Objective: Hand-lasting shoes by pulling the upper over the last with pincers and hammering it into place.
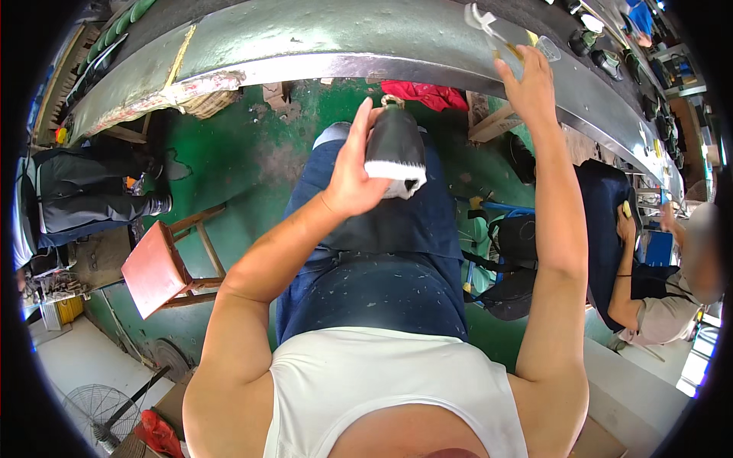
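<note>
My left hand (356, 172) is closed around a black shoe upper (395, 141) held above my lap. The upper has a ragged white lining edge at its lower end and a small cord loop at the top. At the metal bench's edge, my right hand (531, 91) is stretched out with thumb and fingers apart. Its fingertips are beside the yellowish handles of silver pincers (485, 24), blurred, lying toward the bench; whether they touch is hard to tell.
The metal bench (305, 38) curves across the front. A clear cup (548, 48) and several shoes (607, 62) stand on it at right. A pink-seated stool (156, 267) is at left; red cloth (427, 95) lies under the bench. Another person (664, 305) sits at right.
</note>
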`<state>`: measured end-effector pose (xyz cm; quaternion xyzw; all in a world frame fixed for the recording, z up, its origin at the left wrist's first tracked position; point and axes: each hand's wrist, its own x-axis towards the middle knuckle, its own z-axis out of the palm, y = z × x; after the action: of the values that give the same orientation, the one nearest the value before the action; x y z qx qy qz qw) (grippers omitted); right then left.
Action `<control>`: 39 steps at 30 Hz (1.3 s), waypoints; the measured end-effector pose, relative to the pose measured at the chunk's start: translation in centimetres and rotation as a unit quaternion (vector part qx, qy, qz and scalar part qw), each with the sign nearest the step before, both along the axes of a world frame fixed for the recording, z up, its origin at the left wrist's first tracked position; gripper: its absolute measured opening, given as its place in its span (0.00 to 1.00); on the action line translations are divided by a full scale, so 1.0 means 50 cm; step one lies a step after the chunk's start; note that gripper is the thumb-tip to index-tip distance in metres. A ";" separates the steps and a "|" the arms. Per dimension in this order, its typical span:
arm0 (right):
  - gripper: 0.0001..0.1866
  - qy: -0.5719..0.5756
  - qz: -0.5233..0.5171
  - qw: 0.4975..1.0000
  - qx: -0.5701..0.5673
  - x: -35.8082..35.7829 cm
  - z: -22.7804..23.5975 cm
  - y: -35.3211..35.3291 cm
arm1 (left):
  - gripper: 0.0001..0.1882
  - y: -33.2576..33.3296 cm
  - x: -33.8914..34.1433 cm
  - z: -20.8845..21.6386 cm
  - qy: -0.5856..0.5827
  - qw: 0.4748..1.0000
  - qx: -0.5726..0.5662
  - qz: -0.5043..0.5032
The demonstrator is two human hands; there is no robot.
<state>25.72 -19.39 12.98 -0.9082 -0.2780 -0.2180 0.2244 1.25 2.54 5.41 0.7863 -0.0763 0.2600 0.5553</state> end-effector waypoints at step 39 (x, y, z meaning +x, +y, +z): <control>0.18 0.802 -0.082 0.453 0.382 -0.437 -0.226 0.065 | 0.30 -0.078 0.019 -0.113 0.257 0.913 -0.316 -0.020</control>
<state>3.89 -16.15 1.70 -0.5232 0.2120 0.5048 0.6531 2.20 -1.35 -0.22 0.6077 0.1395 0.0479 0.7803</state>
